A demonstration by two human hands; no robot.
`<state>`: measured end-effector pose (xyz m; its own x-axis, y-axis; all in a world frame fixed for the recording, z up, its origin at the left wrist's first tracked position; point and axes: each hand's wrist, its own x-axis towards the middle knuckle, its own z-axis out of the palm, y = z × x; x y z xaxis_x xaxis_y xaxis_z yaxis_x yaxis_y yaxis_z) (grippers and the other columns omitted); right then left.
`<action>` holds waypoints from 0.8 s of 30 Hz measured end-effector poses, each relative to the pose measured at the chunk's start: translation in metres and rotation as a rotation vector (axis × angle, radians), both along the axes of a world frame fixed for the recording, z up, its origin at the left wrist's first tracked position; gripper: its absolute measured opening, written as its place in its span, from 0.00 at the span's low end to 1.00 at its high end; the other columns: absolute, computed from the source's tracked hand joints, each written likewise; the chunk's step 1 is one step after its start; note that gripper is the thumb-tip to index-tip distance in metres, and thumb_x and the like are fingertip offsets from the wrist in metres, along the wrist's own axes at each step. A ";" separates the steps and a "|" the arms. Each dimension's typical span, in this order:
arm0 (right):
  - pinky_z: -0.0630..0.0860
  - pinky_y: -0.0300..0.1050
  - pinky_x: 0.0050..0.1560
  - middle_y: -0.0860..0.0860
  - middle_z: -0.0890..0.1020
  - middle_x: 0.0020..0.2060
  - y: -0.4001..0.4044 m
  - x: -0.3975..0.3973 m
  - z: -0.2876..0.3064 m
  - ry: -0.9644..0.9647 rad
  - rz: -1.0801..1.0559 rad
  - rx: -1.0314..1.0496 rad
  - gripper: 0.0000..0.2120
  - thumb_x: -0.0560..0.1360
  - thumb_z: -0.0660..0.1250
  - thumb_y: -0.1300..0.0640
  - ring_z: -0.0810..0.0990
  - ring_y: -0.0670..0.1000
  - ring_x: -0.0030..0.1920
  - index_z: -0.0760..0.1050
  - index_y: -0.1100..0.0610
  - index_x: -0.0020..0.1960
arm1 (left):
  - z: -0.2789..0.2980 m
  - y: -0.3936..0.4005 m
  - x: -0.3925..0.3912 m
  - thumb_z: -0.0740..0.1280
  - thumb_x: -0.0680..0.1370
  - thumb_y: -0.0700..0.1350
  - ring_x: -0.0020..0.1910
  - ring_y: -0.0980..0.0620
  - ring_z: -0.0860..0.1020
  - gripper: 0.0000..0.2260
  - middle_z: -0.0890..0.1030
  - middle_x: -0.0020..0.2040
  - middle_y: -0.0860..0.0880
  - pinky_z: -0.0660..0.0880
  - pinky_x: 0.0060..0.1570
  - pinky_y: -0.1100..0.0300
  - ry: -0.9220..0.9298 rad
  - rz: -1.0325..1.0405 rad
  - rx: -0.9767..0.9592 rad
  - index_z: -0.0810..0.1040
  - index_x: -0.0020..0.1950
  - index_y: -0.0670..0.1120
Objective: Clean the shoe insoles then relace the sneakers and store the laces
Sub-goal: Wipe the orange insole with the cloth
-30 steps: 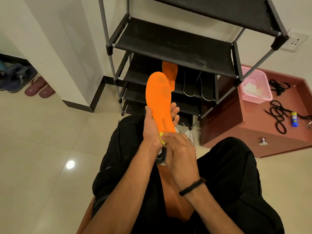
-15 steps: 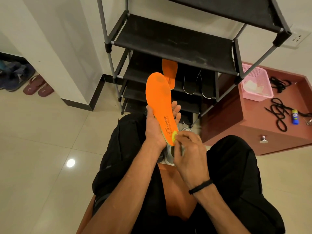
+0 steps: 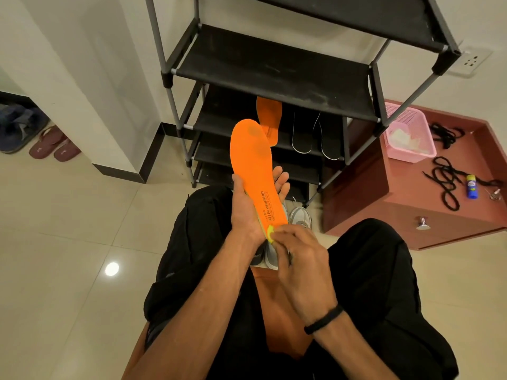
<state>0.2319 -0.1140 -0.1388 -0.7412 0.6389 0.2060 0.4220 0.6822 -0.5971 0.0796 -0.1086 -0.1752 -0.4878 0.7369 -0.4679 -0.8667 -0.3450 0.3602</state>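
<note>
left hand (image 3: pixel 247 212) holding orange insole (image 3: pixel 255 165), right hand (image 3: pixel 299 256) rubbing heel

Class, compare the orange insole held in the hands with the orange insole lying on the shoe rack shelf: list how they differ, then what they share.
1. The held orange foam insole is gripped by the left hand; the orange insole on the black rack shelf lies untouched.
2. The held insole shows whole, with printed lettering; the shelf insole is partly hidden behind it.
3. The right hand presses a yellow pad to the held insole's heel; nothing touches the shelf insole.

Both are orange with the same outline.
</note>
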 end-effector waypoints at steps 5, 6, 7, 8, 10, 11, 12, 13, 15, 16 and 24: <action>0.80 0.46 0.54 0.52 0.84 0.49 0.038 -0.012 -0.001 0.021 -0.113 0.056 0.08 0.74 0.73 0.69 0.82 0.52 0.50 0.85 0.60 0.50 | 0.003 0.001 0.006 0.52 0.83 0.69 0.61 0.44 0.83 0.36 0.81 0.67 0.40 0.78 0.63 0.53 0.001 -0.021 0.005 0.73 0.75 0.41; 0.80 0.45 0.54 0.52 0.83 0.49 0.036 -0.013 0.000 0.023 -0.112 0.044 0.08 0.74 0.73 0.68 0.81 0.52 0.50 0.85 0.60 0.51 | 0.002 0.001 0.006 0.52 0.83 0.69 0.61 0.45 0.83 0.36 0.82 0.66 0.41 0.79 0.62 0.54 0.003 -0.025 0.000 0.74 0.75 0.41; 0.79 0.43 0.55 0.51 0.83 0.50 0.028 -0.012 0.000 0.023 -0.084 0.031 0.08 0.75 0.72 0.68 0.81 0.51 0.51 0.85 0.60 0.51 | 0.001 0.000 0.005 0.51 0.83 0.69 0.61 0.45 0.84 0.36 0.82 0.66 0.41 0.79 0.61 0.54 0.008 -0.023 -0.005 0.74 0.74 0.41; 0.78 0.38 0.57 0.51 0.83 0.51 0.018 -0.009 0.000 0.016 -0.044 0.019 0.08 0.75 0.73 0.67 0.81 0.50 0.52 0.85 0.60 0.52 | 0.000 -0.001 0.004 0.50 0.83 0.69 0.61 0.45 0.84 0.37 0.82 0.66 0.41 0.80 0.61 0.54 0.019 -0.019 -0.009 0.74 0.74 0.40; 0.74 0.31 0.58 0.50 0.83 0.52 0.003 -0.001 0.002 0.001 0.015 0.005 0.08 0.74 0.74 0.68 0.80 0.49 0.53 0.85 0.60 0.52 | 0.000 -0.002 0.002 0.50 0.83 0.69 0.61 0.45 0.84 0.37 0.82 0.65 0.41 0.79 0.63 0.54 0.036 -0.022 -0.013 0.74 0.74 0.40; 0.74 0.30 0.59 0.51 0.83 0.52 0.005 0.000 0.003 0.002 0.021 0.004 0.08 0.74 0.74 0.68 0.81 0.49 0.52 0.85 0.60 0.52 | 0.001 -0.002 0.002 0.50 0.83 0.69 0.61 0.45 0.84 0.37 0.82 0.66 0.40 0.79 0.64 0.53 0.037 -0.026 -0.017 0.74 0.74 0.40; 0.75 0.31 0.58 0.51 0.84 0.51 0.013 -0.001 0.004 0.010 0.011 0.008 0.08 0.74 0.74 0.68 0.81 0.49 0.51 0.85 0.60 0.51 | 0.002 -0.001 0.004 0.51 0.83 0.68 0.61 0.45 0.84 0.36 0.82 0.66 0.40 0.78 0.65 0.53 0.038 -0.030 -0.021 0.74 0.74 0.40; 0.77 0.34 0.57 0.51 0.84 0.50 0.023 -0.005 0.004 0.027 -0.014 0.025 0.08 0.73 0.74 0.68 0.82 0.49 0.50 0.85 0.60 0.51 | 0.003 0.000 0.006 0.51 0.84 0.68 0.61 0.45 0.83 0.36 0.82 0.66 0.40 0.77 0.65 0.53 0.045 -0.035 -0.026 0.75 0.73 0.40; 0.80 0.41 0.54 0.51 0.84 0.48 0.041 -0.013 0.005 0.049 -0.084 0.032 0.08 0.74 0.73 0.69 0.82 0.49 0.49 0.86 0.60 0.50 | 0.003 0.001 0.010 0.51 0.84 0.68 0.62 0.44 0.83 0.35 0.81 0.67 0.40 0.76 0.67 0.52 0.061 -0.056 -0.028 0.76 0.72 0.41; 0.80 0.42 0.54 0.51 0.84 0.48 0.041 -0.016 0.007 0.049 -0.092 0.010 0.08 0.74 0.73 0.69 0.82 0.48 0.49 0.86 0.59 0.50 | 0.002 0.000 0.010 0.51 0.84 0.68 0.63 0.44 0.82 0.35 0.81 0.68 0.40 0.75 0.68 0.52 0.068 -0.062 -0.032 0.76 0.71 0.41; 0.74 0.34 0.56 0.50 0.83 0.51 0.028 -0.012 0.007 -0.011 0.055 0.052 0.08 0.75 0.72 0.67 0.80 0.51 0.52 0.85 0.60 0.52 | 0.007 -0.001 0.010 0.50 0.83 0.69 0.68 0.43 0.80 0.38 0.80 0.70 0.39 0.73 0.71 0.51 0.080 -0.169 0.000 0.74 0.73 0.39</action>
